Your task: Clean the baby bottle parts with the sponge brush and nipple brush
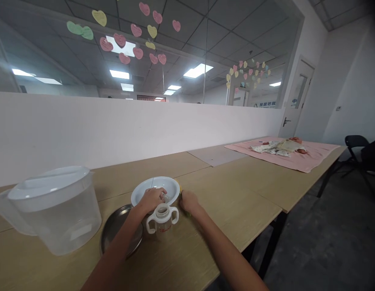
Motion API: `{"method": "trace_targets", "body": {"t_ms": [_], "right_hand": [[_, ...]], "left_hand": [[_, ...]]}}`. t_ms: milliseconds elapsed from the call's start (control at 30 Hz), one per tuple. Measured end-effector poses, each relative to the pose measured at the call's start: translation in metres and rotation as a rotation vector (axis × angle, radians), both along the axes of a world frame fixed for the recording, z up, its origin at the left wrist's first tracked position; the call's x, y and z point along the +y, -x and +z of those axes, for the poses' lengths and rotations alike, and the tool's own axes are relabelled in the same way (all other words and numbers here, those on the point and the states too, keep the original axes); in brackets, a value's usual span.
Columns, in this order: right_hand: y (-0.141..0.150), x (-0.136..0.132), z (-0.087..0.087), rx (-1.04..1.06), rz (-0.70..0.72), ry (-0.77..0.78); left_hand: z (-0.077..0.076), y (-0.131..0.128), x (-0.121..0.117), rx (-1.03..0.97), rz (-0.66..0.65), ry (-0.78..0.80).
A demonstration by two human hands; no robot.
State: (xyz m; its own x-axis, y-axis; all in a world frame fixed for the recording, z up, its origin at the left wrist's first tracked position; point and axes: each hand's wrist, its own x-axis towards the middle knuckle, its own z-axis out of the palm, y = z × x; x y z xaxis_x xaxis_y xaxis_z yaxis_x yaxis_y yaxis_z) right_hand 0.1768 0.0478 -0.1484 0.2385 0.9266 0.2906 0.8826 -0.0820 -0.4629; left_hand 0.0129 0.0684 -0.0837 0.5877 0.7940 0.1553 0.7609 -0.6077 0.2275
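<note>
My left hand [153,199] reaches into a white bowl [136,194], its fingers curled round a small clear object [167,198] whose kind I cannot make out. At the bowl's right side my right hand [189,201] is closed on a slim thing, mostly hidden, with a yellow bit and a green bit showing. Just in front of the bowl stands a clear baby bottle [163,220], upright and uncapped, with white handles on both sides and red print. Partly under my left forearm lies a round metal tray [110,226].
A large clear plastic pitcher [72,214] with a white lid stands at the left. Further right, a pink cloth [311,159] carries a clothed doll [284,146]. A low white wall [129,129] with glass above runs behind the wooden table [223,202]. A dark chair [357,141] stands far right.
</note>
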Motion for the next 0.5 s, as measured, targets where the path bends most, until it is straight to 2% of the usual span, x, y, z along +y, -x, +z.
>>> {"method": "trace_targets", "body": {"t_ms": [167, 267, 400, 500], "right_hand": [[-0.002, -0.002, 0.009, 0.002, -0.056, 0.067], [-0.005, -0.003, 0.015, 0.003, -0.114, 0.062], [-0.005, -0.006, 0.023, 0.029, -0.149, -0.068], [-0.001, -0.011, 0.029, 0.061, -0.059, -0.228]], "left_hand": [[0.002, 0.004, 0.003, -0.047, 0.028, -0.055], [0.004, 0.011, 0.01, -0.152, 0.037, -0.09], [0.013, 0.019, 0.018, -0.405, 0.073, -0.07], [0.02, 0.023, 0.019, -0.618, 0.133, 0.019]]}}
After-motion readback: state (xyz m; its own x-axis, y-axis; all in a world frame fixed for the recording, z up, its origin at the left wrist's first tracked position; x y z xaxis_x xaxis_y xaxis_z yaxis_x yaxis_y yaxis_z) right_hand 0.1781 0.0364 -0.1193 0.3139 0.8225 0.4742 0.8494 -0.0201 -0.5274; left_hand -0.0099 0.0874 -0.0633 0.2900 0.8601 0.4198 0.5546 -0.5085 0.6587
